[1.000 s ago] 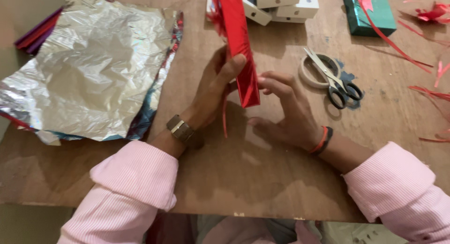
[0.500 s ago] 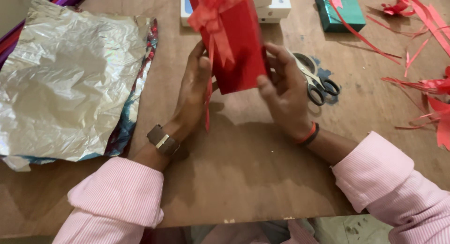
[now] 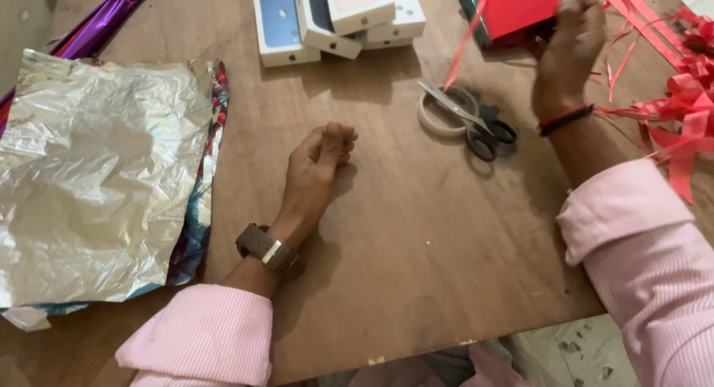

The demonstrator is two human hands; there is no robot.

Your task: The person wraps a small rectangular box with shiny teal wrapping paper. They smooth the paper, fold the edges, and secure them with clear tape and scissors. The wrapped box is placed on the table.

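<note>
My right hand point(image 3: 571, 41) grips a red wrapped gift box point(image 3: 520, 8) at the far right of the wooden table point(image 3: 416, 231), over a teal wrapped box of which only an edge point(image 3: 467, 4) shows. A thin red ribbon point(image 3: 461, 49) trails down from the red box. My left hand point(image 3: 316, 168) rests on the table near the middle, fingers curled loosely, holding nothing. Scissors point(image 3: 472, 123) lie across a roll of tape point(image 3: 442, 112) between the two hands.
Crumpled silver foil wrapping sheets point(image 3: 97, 179) cover the left of the table, with purple and red rolls point(image 3: 104, 23) behind. Several white product boxes point(image 3: 335, 19) are stacked at the far edge. Red ribbon scraps and bows point(image 3: 680, 97) lie at the right.
My right hand has carried the red gift box from the middle to the far right. My left hand let go of it and dropped onto the table.
</note>
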